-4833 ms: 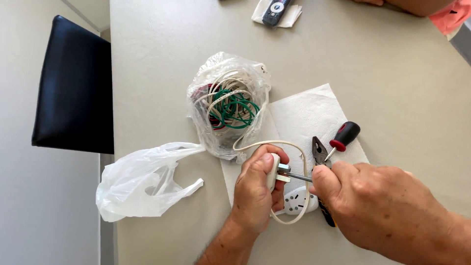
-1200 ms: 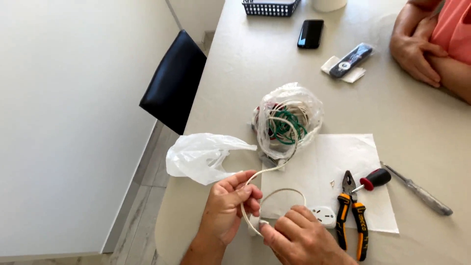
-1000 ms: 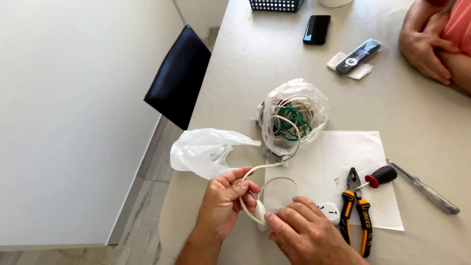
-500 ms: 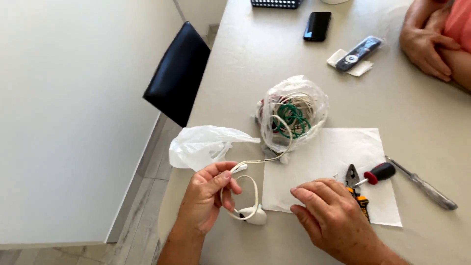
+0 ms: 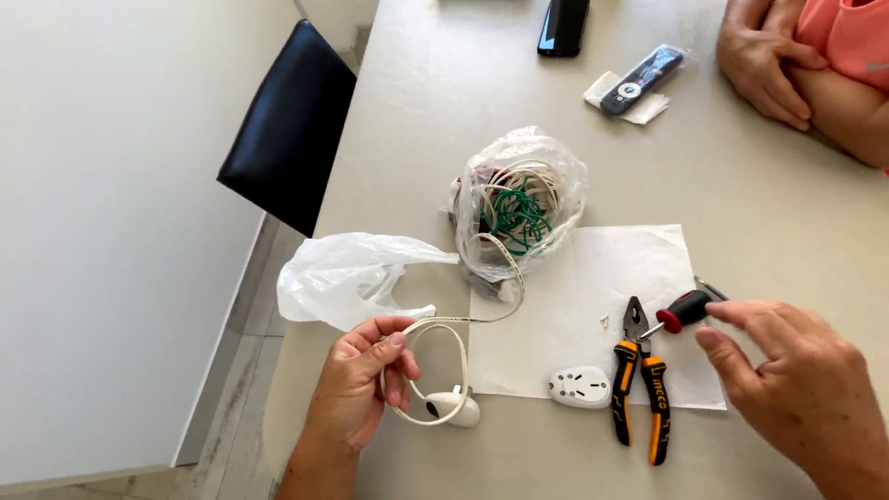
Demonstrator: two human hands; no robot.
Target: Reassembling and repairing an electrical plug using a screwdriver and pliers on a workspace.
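My left hand (image 5: 356, 393) pinches a flat white cable (image 5: 460, 344) that loops down to a white plug half (image 5: 451, 406) lying on the table. The cable runs up into a clear bag of tangled wires (image 5: 519, 199). My right hand (image 5: 796, 384) hovers with fingers apart and nothing in them, just right of a red-and-black handled screwdriver (image 5: 683, 310). A white plug cover with holes (image 5: 580, 387) and orange-handled pliers (image 5: 639, 384) lie on a white paper sheet (image 5: 593, 278).
An empty white plastic bag (image 5: 347, 278) lies left of the paper. A phone (image 5: 563, 23) and a remote on a tissue (image 5: 639, 79) sit at the far side, where another person's hands (image 5: 769, 60) rest. A black chair (image 5: 287, 130) stands left of the grey table (image 5: 741, 204).
My left hand lifted the cable and plug half to the left, off the paper. My right hand let go and moved right toward the screwdriver, leaving the plug cover on the paper.
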